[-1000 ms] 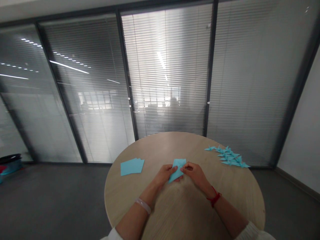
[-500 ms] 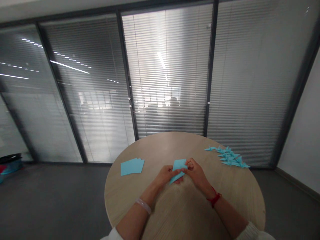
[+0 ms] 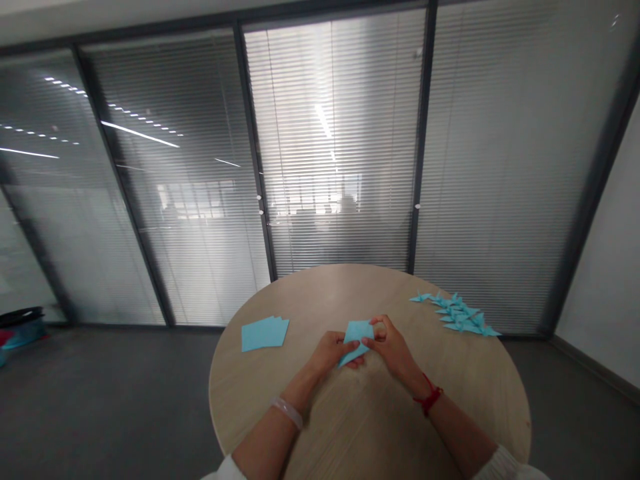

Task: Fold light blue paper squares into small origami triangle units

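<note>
A partly folded light blue paper (image 3: 356,333) lies over the middle of the round wooden table (image 3: 310,293). My left hand (image 3: 333,350) pinches its lower left edge, fingers closed on it. My right hand (image 3: 390,343) grips its right side with thumb and fingers curled round the edge. A pale bracelet is on my left wrist, a red cord on my right.
A small stack of flat blue paper squares (image 3: 264,333) lies at the table's left. Several folded blue paper figures (image 3: 457,313) are heaped at the far right edge. Glass partitions with blinds stand behind the table; grey floor surrounds it.
My right hand has shifted slightly up along the paper's right edge and the fold has tightened. The left hand has stayed nearly in place.
</note>
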Demonstrator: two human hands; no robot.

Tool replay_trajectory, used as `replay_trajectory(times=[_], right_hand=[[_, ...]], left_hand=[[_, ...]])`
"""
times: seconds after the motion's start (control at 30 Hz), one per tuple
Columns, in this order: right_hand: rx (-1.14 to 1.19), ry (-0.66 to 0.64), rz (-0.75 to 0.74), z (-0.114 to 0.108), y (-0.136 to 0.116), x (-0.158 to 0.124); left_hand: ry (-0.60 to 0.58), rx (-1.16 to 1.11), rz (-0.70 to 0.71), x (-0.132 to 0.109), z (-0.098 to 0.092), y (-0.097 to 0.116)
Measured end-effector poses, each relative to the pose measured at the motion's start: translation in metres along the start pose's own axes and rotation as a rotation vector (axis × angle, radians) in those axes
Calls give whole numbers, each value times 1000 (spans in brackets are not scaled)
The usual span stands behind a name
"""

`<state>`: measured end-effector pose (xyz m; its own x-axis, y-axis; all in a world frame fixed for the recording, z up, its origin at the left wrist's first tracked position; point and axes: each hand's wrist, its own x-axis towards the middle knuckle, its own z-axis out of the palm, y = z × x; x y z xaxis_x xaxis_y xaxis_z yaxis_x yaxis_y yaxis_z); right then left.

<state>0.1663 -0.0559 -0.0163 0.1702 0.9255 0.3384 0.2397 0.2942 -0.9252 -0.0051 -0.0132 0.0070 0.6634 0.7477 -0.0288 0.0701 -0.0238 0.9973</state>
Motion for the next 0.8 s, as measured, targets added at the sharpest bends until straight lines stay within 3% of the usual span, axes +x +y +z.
replay_trajectory(times=[0.27, 0.43, 0.8], right_hand=[[170, -65, 12, 3, -1, 1], [126, 8, -4, 1, -2, 2], [28, 229, -25, -10, 5, 8]], left_hand=[[-56, 71, 33, 0, 1, -1], [-60, 33, -13, 2, 1, -2], [152, -71, 70, 6, -8, 5]])
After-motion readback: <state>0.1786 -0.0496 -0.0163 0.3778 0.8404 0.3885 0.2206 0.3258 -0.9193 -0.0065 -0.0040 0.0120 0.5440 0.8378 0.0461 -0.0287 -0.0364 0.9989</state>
